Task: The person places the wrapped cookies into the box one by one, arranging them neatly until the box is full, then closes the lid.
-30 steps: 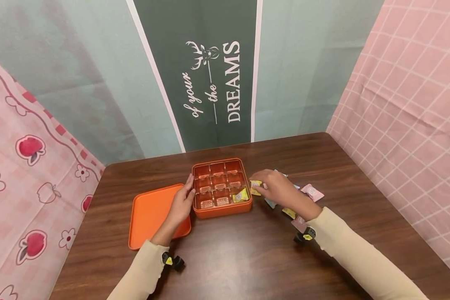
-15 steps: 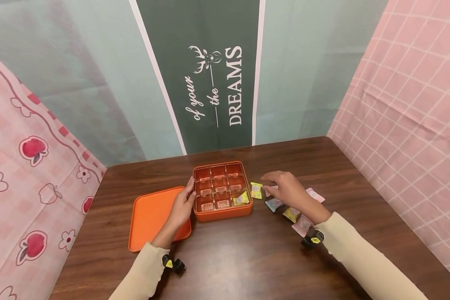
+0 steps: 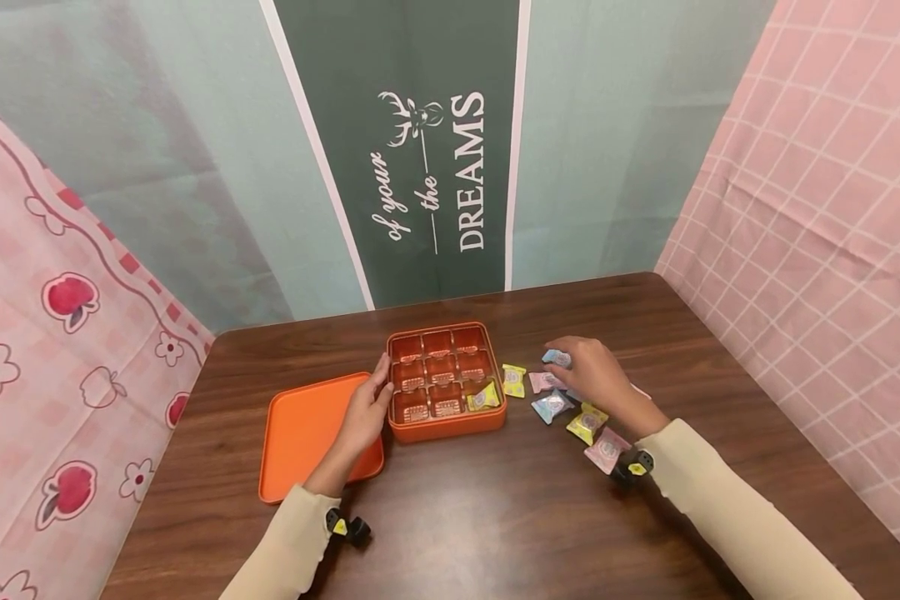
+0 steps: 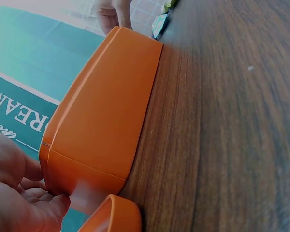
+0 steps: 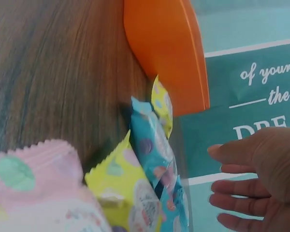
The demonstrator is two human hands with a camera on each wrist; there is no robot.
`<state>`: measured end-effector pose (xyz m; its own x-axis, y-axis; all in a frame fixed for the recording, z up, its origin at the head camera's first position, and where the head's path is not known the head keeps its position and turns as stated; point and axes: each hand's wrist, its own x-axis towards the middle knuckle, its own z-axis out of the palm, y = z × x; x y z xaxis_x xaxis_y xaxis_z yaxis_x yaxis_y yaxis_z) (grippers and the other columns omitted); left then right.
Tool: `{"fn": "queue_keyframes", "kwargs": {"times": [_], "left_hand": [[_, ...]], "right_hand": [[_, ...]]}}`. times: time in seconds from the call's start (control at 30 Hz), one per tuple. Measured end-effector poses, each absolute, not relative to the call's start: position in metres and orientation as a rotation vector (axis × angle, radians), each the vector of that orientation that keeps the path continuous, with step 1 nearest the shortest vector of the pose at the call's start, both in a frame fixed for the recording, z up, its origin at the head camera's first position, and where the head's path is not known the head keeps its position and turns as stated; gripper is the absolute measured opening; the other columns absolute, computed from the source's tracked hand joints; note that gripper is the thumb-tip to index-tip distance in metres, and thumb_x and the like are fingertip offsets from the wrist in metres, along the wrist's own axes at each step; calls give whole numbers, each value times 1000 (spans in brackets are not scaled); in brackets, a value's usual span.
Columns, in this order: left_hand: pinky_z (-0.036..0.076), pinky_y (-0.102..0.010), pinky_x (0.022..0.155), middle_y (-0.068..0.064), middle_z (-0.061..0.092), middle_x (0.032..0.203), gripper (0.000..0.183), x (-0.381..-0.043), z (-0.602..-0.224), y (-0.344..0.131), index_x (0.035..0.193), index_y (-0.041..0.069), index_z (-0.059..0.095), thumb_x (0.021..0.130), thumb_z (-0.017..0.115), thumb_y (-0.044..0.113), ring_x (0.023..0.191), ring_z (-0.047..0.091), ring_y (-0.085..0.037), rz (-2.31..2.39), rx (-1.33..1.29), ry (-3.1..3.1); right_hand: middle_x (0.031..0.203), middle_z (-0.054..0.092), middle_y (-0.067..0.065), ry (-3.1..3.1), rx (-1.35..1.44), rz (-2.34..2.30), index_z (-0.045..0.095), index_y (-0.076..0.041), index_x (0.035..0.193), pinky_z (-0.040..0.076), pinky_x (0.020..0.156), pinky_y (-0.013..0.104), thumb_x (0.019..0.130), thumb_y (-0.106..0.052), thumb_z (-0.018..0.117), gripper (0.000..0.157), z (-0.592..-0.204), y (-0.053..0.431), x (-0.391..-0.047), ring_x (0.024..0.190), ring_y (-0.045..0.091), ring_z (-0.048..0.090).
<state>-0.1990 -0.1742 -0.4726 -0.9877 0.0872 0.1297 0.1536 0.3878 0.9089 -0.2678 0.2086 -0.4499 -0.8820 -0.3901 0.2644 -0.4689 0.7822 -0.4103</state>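
My left hand (image 3: 365, 410) rests against the left wall of an orange box (image 3: 450, 431) with a divided insert. In the left wrist view, its fingertips touch the corner of the orange box (image 4: 99, 116). One yellow wrapped candy (image 3: 483, 397) lies in the near right compartment. Another yellow candy (image 3: 513, 380) is on the table just right of the box. My right hand (image 3: 594, 377) hovers over the candy pile, its fingers beside a blue candy (image 3: 557, 357). In the right wrist view, the fingers of the right hand (image 5: 261, 181) are apart and hold nothing visible.
An orange lid (image 3: 307, 442) lies left of the box, partly under my left forearm. Near my right hand lie a pink candy (image 3: 546, 382), a blue candy (image 3: 551, 406), a yellow candy (image 3: 587, 423) and a pink candy (image 3: 607, 450). Curtains surround the wooden table (image 3: 450, 525).
My right hand has let go of the yellow candy beside the box and moved right, to the blue candy at the back of the pile. My left hand stays on the box.
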Motion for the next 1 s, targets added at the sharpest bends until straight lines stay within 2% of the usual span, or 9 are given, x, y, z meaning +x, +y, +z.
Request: {"fn": "queue_keyframes", "kwargs": {"times": [0.1,0.37,0.6,0.87,1.0], "left_hand": [[19,-49,122,-18,20,166,51,-199,-475,-174,156,-5,27,108,43,2,154,17,-28,-1697,-216,-2571],[19,-52,121,-21,19,165,51,-198,-476,-174,155,-8,27,108,43,1,153,17,-33,-1686,-222,-2573],[19,-49,121,-19,19,166,51,-199,-476,-174,156,-7,27,108,42,1,153,17,-29,-1703,-231,-2557],[20,-49,121,-19,19,166,51,-198,-475,-173,156,-7,27,107,42,0,153,17,-29,-1684,-225,-2570],[20,-49,121,-18,19,166,51,-199,-473,-173,156,-7,26,108,42,0,153,17,-28,-1688,-226,-2565]], "right_hand": [[119,71,20,-2852,665,701,71,3,121,54,89,56,87,-15,81,39,-452,213,-268,108,38,68],[130,63,27,-2963,639,670,65,6,128,49,96,62,89,-13,78,46,-458,220,-271,118,45,62],[126,66,26,-2950,576,646,65,6,128,53,90,58,89,-13,78,45,-463,222,-275,111,41,65],[129,64,28,-2995,556,538,64,7,129,51,92,60,89,-15,78,48,-465,223,-278,116,44,63],[125,66,27,-3008,568,531,66,6,128,53,88,58,88,-16,80,47,-466,223,-280,111,41,65]]}}
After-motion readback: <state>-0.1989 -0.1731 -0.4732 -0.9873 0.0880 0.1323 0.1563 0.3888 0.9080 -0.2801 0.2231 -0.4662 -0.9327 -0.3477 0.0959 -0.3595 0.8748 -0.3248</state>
